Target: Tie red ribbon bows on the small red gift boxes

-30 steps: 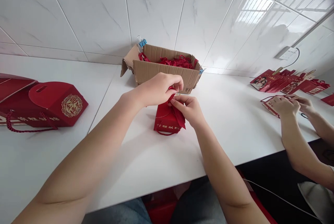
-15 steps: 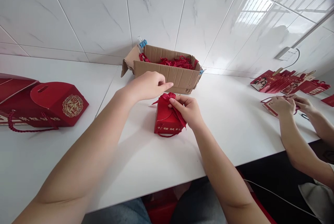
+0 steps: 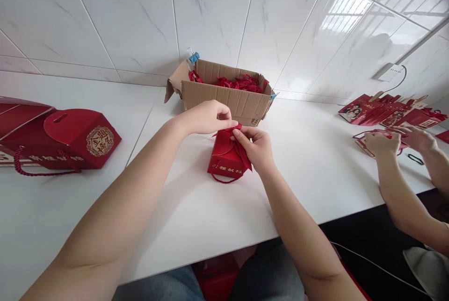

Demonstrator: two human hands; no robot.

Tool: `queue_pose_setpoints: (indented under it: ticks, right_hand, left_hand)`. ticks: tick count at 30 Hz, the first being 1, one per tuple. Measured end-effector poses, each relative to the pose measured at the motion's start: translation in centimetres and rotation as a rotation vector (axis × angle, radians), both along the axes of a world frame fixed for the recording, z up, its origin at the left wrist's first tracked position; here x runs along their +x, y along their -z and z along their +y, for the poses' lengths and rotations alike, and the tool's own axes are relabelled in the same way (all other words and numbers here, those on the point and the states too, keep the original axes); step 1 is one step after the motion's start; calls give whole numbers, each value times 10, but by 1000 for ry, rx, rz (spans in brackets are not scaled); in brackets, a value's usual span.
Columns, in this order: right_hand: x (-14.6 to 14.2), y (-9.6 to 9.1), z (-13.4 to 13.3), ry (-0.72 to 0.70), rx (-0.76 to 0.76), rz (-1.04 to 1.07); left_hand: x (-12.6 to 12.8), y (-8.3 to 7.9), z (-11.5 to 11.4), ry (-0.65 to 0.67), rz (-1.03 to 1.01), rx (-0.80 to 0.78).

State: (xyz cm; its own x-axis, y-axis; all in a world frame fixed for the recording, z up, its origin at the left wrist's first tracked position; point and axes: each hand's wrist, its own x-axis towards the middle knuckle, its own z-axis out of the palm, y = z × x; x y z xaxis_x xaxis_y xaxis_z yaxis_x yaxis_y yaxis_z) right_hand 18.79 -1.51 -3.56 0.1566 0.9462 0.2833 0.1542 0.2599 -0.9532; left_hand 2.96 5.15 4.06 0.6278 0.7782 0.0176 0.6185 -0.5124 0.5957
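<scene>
Small box: the small red box (image 3: 222, 151) stood on the white table (image 3: 196, 231), near the middle of the view; probably light, with stiff card walls that might dent if squeezed.
Ribbon: the red ribbon (image 3: 243, 153) lay over the box top, its tail down the 4 o'clock side; likely soft, slippery and quick to loosen.
Left hand: the left hand (image 3: 209, 118) came in from 10 o'clock, thumb and forefinger pinching the ribbon near the far end.
Right hand: the right hand (image 3: 257, 147), at 2 o'clock, pinched the ribbon near its gathered part.
Best hold: low side walls looked firmest; the rope handle (image 3: 226, 182) hung at 6 o'clock.
Edges: the cardboard carton (image 3: 219, 98) stood close at 12 o'clock; the table's front edge ran at 6.
Room: tabletop stretched towards the larger red box (image 3: 75, 130) at 9 o'clock and a co-worker's hands (image 3: 382, 143) at 3, both well apart.
</scene>
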Motion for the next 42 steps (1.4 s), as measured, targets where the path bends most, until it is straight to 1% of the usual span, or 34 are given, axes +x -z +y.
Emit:
queue_pose_setpoints:
  ticks: [5, 8, 11, 14, 21, 28, 33, 39, 42]
  right_hand:
    - [0, 1, 1, 23, 20, 4]
    - [0, 2, 2, 26, 8, 32]
    - [0, 3, 3, 14, -7, 106]
    - [-1, 4, 2, 40, 21, 131]
    - [-1, 2, 2, 74, 37, 71]
    - [1, 1, 4, 95, 52, 0]
    - [3, 1, 4, 99, 42, -18]
    - [8, -1, 3, 113, 7, -129]
    - [12, 0, 3, 156, 75, -228]
  left_hand:
    - [-1, 4, 5, 65, -63, -96]
    - [-2, 6, 7, 53, -148, -131]
    - [-2, 7, 7, 32, -209, -130]
    - [0, 8, 6, 35, -227, -91]
    - [3, 8, 3, 100, -231, 11]
    - [8, 12, 1, 150, -275, -27]
    - [11, 18, 2, 140, -280, -69]
    - [12, 23, 7, 191, -382, 1]
    - [12, 24, 7, 203, -395, 2]
